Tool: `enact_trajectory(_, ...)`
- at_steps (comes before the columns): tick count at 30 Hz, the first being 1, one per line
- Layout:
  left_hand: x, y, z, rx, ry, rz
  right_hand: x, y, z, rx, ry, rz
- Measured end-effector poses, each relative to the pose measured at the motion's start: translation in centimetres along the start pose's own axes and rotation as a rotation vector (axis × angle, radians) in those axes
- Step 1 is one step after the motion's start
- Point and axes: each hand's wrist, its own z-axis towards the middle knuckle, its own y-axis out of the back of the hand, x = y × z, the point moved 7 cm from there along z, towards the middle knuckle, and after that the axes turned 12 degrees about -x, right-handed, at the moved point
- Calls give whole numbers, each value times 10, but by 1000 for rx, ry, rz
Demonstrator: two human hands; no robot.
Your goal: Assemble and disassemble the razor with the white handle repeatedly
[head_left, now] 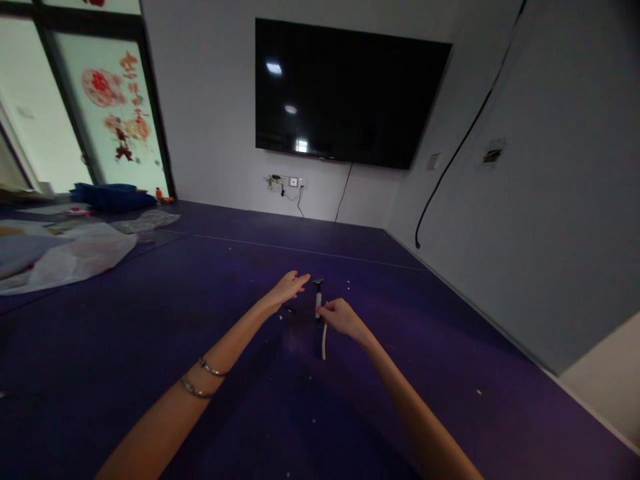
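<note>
My right hand (341,316) is closed in a pinch at the lower handle of what looks like a razor (319,299), with a dark wide head, a whitish middle and a dark lower end. A narrow pale strip (324,343) extends from beneath this hand towards me; whether the fingers grip it too, I cannot tell. Just left of the razor's head, my left hand (289,288) is open, fingers stretched out and holding nothing. Below it, a small dark slim piece (289,309) lies on the purple surface (225,373).
Small white scraps (349,285) dot the surface. Crumpled translucent sheeting (85,257) and a dark blue cloth heap (113,197) lie at the left. A television (350,93) hangs on the far wall above sockets (293,181). A black cable (453,157) dangles at the right.
</note>
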Motion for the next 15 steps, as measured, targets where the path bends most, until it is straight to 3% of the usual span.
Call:
enact_trajectory(2,3,17,11,-74,32,18,-12,-11,1,45,-86,-56)
enact_trajectory(6,6,36,25,-82,33,31,-24,-28,5,66,-111,-101)
enact_trajectory(15,16,33,31,-19,17,38,-30,-42,6,149,-129,-121)
